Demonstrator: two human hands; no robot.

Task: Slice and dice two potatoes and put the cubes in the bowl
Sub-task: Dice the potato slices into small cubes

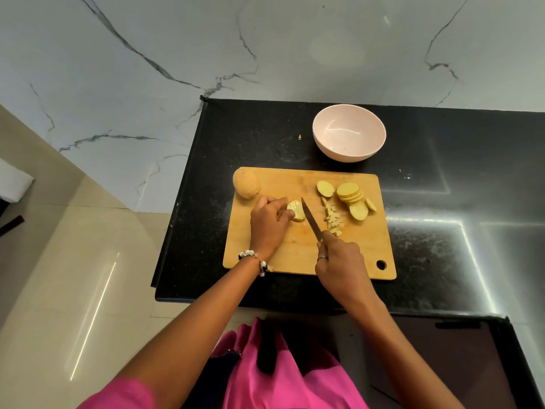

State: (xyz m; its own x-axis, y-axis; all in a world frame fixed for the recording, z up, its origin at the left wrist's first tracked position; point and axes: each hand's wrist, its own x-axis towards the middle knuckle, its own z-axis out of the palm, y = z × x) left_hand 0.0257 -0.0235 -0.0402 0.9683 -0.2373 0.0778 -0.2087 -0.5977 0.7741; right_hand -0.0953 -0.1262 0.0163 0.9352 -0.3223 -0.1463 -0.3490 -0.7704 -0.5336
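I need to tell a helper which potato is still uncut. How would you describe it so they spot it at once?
Find the wooden cutting board on the black counter. At its far left corner, beyond the left hand, lies the whole potato. It alone keeps its brown skin; every other piece shows pale yellow flesh.

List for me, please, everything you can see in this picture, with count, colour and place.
cutting board: one, light wood, on the counter.
counter: one, black speckled, against the wall.
bowl: one, pale pink, behind the board, nothing in it.
whole potato: one, tan, board's far left corner.
potato slices: one group, yellow, board's far right.
potato cubes: small pile, yellow, right of the blade.
potato piece: one, yellow, held at board centre.
knife: one, dark blade, beside the piece.
wall: white marble, behind.
left hand: holds the piece, beaded bracelet at wrist.
right hand: grips the knife.
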